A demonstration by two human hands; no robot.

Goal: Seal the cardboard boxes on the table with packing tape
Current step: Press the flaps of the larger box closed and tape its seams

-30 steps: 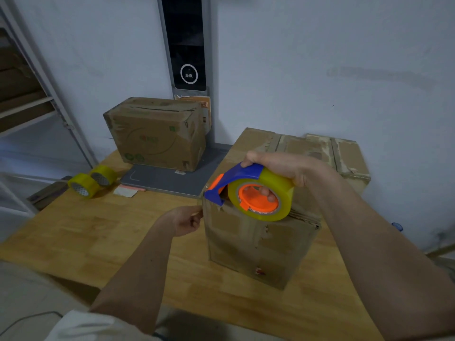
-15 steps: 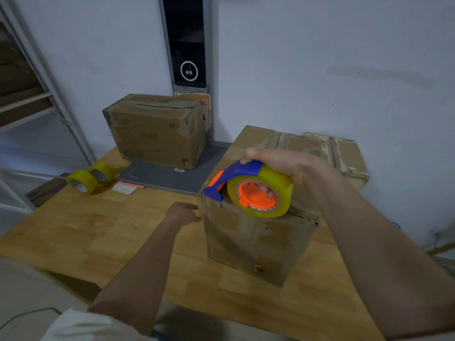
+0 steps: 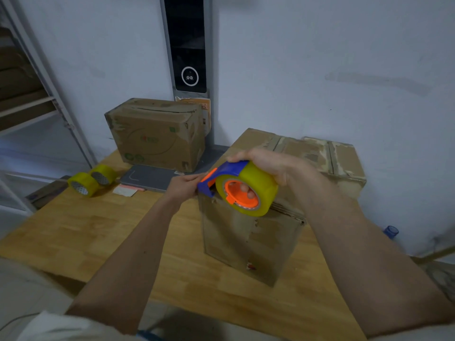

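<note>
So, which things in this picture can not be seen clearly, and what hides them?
All in the head view:
- Tape end at the dispenser: hidden by the left hand, so a pinch cannot be confirmed.
- Near box top seam: covered by the right hand and the dispenser.
- Print on the far box: too small and blurred to read.
- Blue object past the table's right edge: mostly cut off by the table.

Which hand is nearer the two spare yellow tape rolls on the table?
Left. The left hand is at the dispenser's blue nose, on the side toward the spare rolls. The right hand grips the dispenser farther from them.
</note>
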